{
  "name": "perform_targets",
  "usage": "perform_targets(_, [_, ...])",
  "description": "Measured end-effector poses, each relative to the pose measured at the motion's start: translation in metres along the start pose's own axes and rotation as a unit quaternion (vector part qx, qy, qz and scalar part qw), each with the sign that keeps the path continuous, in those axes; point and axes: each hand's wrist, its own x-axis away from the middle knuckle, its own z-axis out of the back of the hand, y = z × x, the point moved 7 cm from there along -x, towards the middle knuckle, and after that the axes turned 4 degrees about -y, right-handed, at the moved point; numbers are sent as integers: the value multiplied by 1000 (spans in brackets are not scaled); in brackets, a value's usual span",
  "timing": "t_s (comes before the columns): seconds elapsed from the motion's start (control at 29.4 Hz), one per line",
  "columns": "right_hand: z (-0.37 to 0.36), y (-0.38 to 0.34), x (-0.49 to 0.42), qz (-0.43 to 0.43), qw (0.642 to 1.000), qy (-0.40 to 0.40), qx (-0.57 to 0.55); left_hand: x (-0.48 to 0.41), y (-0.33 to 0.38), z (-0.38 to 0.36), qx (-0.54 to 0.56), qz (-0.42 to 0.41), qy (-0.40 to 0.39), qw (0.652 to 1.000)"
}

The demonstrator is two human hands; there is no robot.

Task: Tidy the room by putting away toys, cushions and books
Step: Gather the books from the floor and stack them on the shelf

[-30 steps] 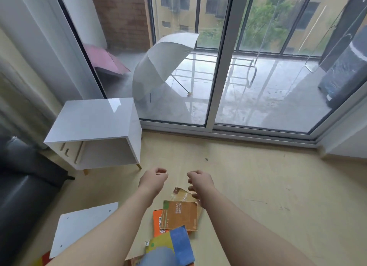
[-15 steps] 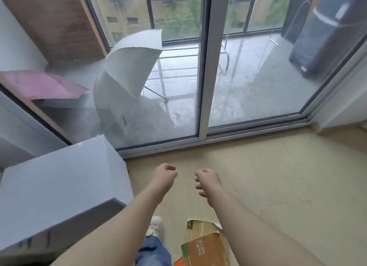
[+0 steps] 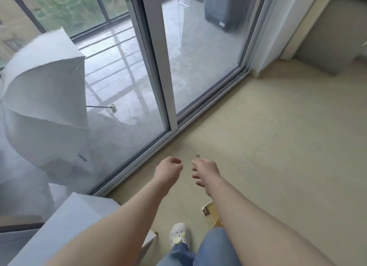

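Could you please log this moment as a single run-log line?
left hand: empty, loosely curled | right hand: empty, loosely curled | book: on floor, partly hidden | cabinet: at left

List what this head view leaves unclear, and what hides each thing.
Brown book: head view, mostly behind the right forearm.
White cabinet: head view, cut off by bottom edge, crossed by left forearm.
Dark object on balcony: head view, cut off by top edge.
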Motion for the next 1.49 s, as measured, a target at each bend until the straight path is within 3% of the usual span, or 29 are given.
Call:
perform_targets(0.14, [10, 15, -4, -2, 1000, 24, -13, -2, 16, -11, -30, -41, -22, 998])
perform_targets(0.41, [28, 92, -4, -76, 992, 78, -65, -2, -33, -45, -77, -6, -85, 993])
perform_targets(0.58, [61, 140, 8, -113, 981, 112, -116, 14, -44, -103, -109, -5, -155, 982])
perform_targets(0.85, [112, 204, 7, -125, 970, 137, -157, 30, -56, -184, -159, -19, -193, 968])
perform_targets(1.22, [175, 364, -56, -179, 964, 139, -140, -5, -157, -321, -185, 11, -206, 961])
perform_targets(1.49, [164, 468, -150, -210, 959, 136, -131, -77, -267, -396, -203, 30, -224, 953])
